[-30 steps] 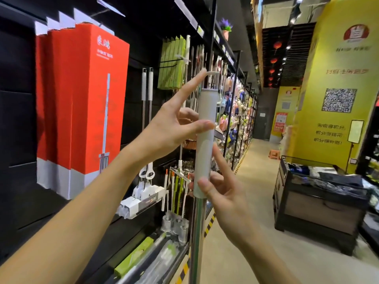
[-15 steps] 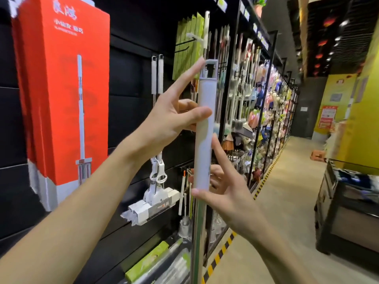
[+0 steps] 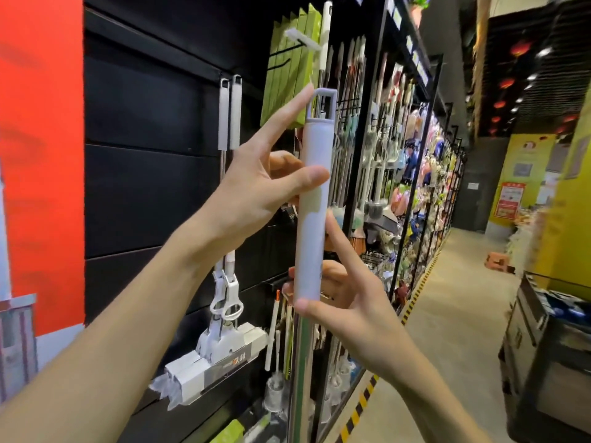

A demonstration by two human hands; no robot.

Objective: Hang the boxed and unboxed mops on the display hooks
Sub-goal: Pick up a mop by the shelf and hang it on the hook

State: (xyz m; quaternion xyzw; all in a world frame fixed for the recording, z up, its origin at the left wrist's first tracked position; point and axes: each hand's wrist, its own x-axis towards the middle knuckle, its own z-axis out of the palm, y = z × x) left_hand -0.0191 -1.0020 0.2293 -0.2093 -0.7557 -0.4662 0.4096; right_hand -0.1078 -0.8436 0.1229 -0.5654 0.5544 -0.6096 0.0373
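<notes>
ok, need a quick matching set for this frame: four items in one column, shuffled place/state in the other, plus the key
Things:
1. mop handle
2. left hand
3. red boxes
4. two white mops

Places or states:
A. hanging side by side on the black wall panel
B. at the far left edge of the view
C. held upright between both hands, hanging loop on top
D. thumb across the grey grip, index finger pointing up beside the loop

Pairs: 1-C, 2-D, 3-B, 4-A. The right hand pinches the grip's lower end.
</notes>
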